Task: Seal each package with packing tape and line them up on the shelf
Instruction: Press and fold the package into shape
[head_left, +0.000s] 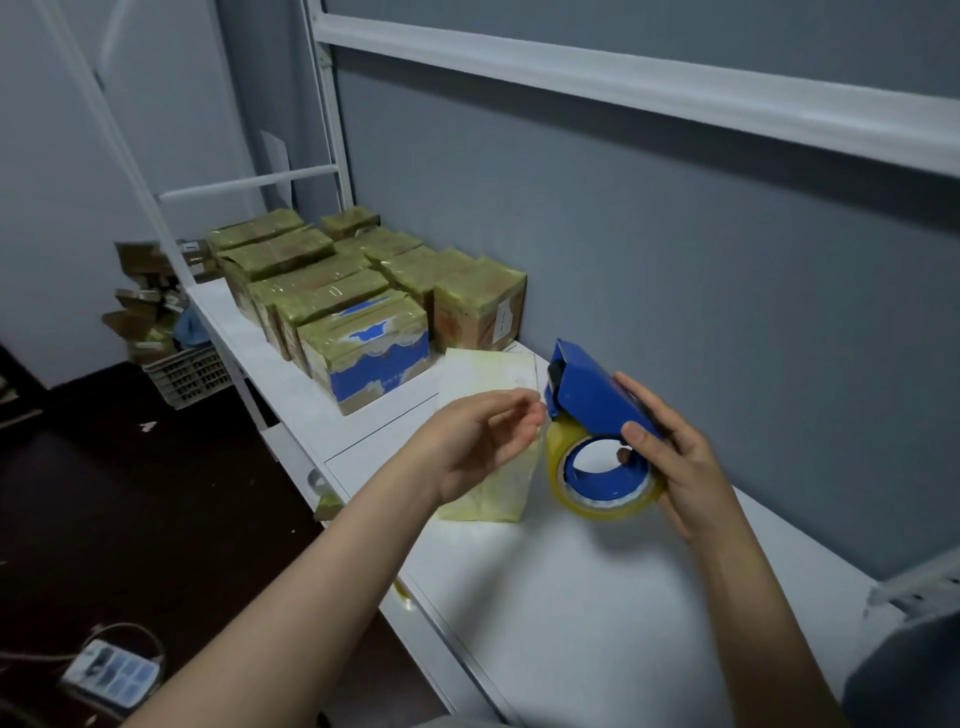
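Grips a blue dispenser (592, 395) in the right hand (675, 462), thumb on the near side and fingers wrapped round the far side, held above a white shelf (597, 597). Carries a roll of yellowish tape (602, 499) at the dispenser's lower end.

Holds the left hand (488, 441) just left of the dispenser's front edge, palm turned inward, fingers half curled and blurred. Cannot tell whether pinching a tape end or holding nothing.

Just left of the dispenser, flat on the shelf and partly hidden behind the left hand: a pale package (483, 374).

Farther left of the dispenser and beyond it, in tight rows on the same shelf: boxes (363, 306) wrapped in yellowish tape.

Behind the dispenser: a grey wall (623, 234).

Far left of the dispenser, down on the dark floor: a grey crate (189, 371) and, nearer the viewer, a white power strip (111, 673).
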